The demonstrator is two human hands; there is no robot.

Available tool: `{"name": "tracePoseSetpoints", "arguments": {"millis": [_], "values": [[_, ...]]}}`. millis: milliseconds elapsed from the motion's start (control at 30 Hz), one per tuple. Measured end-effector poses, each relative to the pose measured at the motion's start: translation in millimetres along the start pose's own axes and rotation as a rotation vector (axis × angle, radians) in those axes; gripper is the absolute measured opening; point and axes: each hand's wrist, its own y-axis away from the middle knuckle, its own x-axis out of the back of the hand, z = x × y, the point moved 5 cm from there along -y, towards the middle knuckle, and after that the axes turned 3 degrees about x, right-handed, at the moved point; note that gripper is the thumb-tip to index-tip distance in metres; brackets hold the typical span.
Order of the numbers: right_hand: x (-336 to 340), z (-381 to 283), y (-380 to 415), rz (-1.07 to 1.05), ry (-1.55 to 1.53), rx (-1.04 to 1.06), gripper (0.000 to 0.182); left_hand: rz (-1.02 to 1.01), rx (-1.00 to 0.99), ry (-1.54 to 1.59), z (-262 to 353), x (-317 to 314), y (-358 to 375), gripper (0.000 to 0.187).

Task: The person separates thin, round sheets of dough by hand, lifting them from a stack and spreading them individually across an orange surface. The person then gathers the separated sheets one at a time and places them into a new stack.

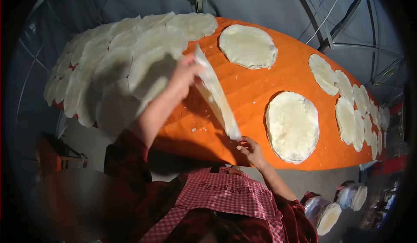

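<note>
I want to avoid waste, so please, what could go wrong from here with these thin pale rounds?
The lifted round might crease or tear, as the left hand grips it near its upper end and the right hand is only by its lower tip. White crumbs on the orange cloth could cling to it. The overlapping rounds might stick together where they touch.
</note>
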Motion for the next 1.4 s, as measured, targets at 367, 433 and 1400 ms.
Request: {"name": "tracePoseSetpoints", "arguments": {"millis": [367, 433, 1400], "values": [[111, 15, -33, -0.1, 0.065, 0.098, 0.033, 0.312, -0.216, -0.09, 38, 112, -82, 0.03], [117, -1, -69, -0.165, 0.156, 0.17, 0.03, 0.313, -0.034, -0.247, -36, 119, -73, 0.027], [184, -28, -453, 0.196, 1.337, 0.385, 0.015, 0.087, -0.428, -1.124, -256, -56, -34, 0.016]]}}
